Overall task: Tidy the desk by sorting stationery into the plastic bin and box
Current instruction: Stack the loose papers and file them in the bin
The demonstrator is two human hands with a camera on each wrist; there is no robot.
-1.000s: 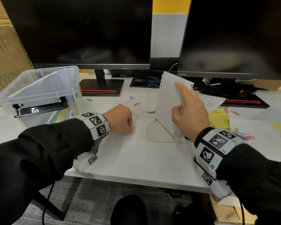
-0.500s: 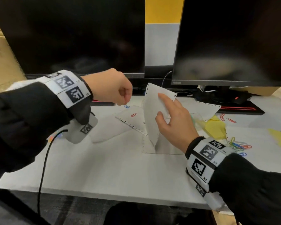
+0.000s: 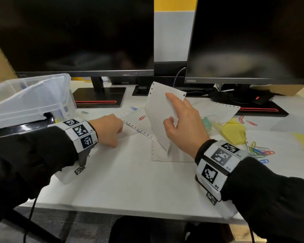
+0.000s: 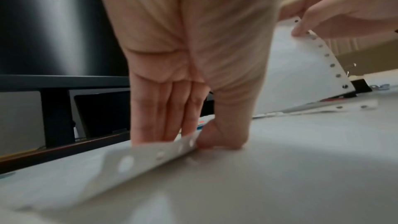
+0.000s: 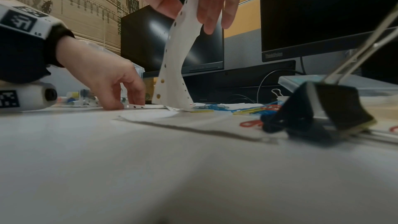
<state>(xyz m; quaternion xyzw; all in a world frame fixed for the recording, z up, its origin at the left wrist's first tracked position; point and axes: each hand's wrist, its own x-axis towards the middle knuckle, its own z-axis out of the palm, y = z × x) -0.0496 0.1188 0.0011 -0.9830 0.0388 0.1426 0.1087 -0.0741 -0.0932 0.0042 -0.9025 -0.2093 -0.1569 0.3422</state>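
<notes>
Pinching an upright perforated sheet (image 3: 158,118) in its grip, the right hand (image 3: 182,123) props it on the desk (image 3: 130,181); left of it, the left hand (image 3: 107,128) nips another sheet's edge (image 4: 163,152). Either thin sheet could slip or tear; the plastic bin (image 3: 30,100) sits farther left.

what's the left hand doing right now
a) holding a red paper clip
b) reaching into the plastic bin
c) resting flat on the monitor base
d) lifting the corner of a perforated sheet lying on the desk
d: the left hand pinches the hole-punched edge of a perforated sheet at the desk surface, while the right hand holds another sheet upright.
</notes>
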